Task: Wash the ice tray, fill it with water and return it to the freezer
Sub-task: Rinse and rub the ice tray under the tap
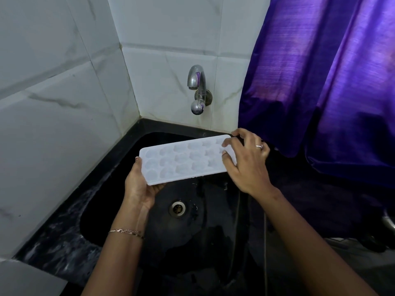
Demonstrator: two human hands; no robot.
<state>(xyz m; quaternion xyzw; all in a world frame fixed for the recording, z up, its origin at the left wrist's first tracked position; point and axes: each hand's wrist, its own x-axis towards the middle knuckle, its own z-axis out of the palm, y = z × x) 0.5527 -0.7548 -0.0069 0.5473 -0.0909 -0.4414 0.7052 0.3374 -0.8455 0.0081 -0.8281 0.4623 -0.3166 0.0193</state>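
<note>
white ice tray (pixel 183 159) is held in the air over the black sink (pixel 102 210), above and just behind the drain (pixel 177 208), not touching the basin. its long axis runs left to right and the right end sits further back, near the curtain (pixel 320 82). left hand (pixel 139 186) is palm up under the tray's left end, thumb tip on the left edge; its fingers are hidden under the tray. right hand (pixel 248 163) comes over the top of the right end, fingers curled onto the cells and far rim, covering that corner, so both hands grip the tray, one at each end. the cells are rounded and pale; can't tell if there is water in them. ring (pixel 259 146) on the right hand, thin bracelet (pixel 126 231) on the left wrist. chrome tap (pixel 197 82) on the tiled wall (pixel 53 103) behind the tray, no stream visible at the spout. the sink floor looks wet in patches but is too dark to read. black marbled table (pixel 59 248) rims the sink on the left. the purple curtain hides everything on the right; a metal object (pixel 389 221) is cut off by the right edge and can't be identified.
</note>
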